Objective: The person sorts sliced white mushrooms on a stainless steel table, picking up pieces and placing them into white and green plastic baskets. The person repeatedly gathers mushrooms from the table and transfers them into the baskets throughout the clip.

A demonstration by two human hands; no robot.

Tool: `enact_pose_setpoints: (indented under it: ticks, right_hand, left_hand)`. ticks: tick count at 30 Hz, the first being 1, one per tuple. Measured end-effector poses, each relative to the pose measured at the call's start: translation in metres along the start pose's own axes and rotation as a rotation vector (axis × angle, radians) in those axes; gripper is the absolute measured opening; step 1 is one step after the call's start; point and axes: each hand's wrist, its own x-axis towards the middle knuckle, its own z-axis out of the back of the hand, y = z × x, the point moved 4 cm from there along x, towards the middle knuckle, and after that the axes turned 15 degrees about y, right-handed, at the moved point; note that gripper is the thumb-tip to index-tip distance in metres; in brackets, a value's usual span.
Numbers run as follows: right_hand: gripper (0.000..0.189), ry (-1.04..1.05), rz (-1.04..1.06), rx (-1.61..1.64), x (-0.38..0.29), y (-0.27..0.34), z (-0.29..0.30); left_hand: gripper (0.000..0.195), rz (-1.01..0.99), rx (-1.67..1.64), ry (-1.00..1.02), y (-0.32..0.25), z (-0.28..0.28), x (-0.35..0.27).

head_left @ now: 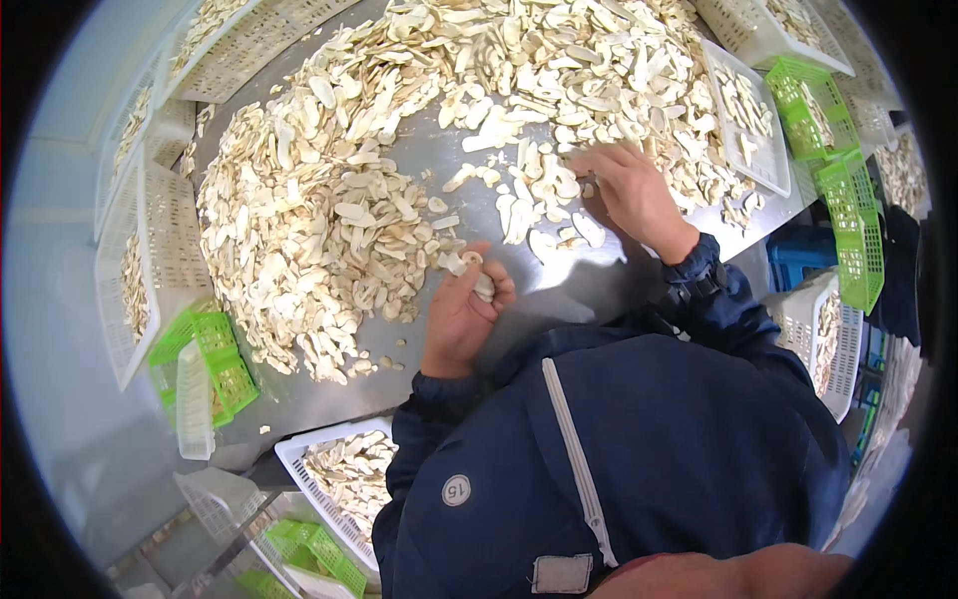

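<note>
In my left hand (465, 311) are a few pale slices (483, 286), held between the thumb and curled fingers just above the metal table (419, 329). My right hand (635, 196) reaches over the table with its fingertips at the edge of a loose group of slices (542, 176). Those fingertips are blurred, and I cannot see whether they pinch a slice. A large heap of dried slices (299, 224), which look like mushroom, curves from the left side around the back. More of the heap (599, 67) lies beyond my right hand.
A shallow white tray (778, 168) with slices sits at the right. Green baskets stand at the right (812, 153) and left (236, 367). White perforated crates (176, 232) line the left edge. Near my left elbow is a white crate (296, 449) holding slices; another crate (846, 374) stands right.
</note>
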Motion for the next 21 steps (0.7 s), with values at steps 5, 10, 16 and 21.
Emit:
enact_pose_setpoints:
  ticks: [5,10,16,21]
  right_hand:
    - [0.038,0.068,0.117,-0.106,0.034,0.012,-0.016]
    - [0.021,0.032,0.046,-0.057,0.038,0.011,-0.01]
    - [0.031,0.219,-0.266,0.402,0.024,0.019,-0.018]
    - [0.033,-0.083,-0.028,0.165,0.033,0.049,-0.013]
  left_hand:
    - [0.04,-0.047,-0.063,0.067,0.002,-0.004,0.003]
    - [0.061,-0.092,-0.124,0.066,0.001,-0.004,0.004]
    - [0.073,-0.089,-0.281,0.052,-0.003,-0.011,0.008]
    - [0.067,-0.102,-0.167,-0.015,-0.004,-0.014,0.009]
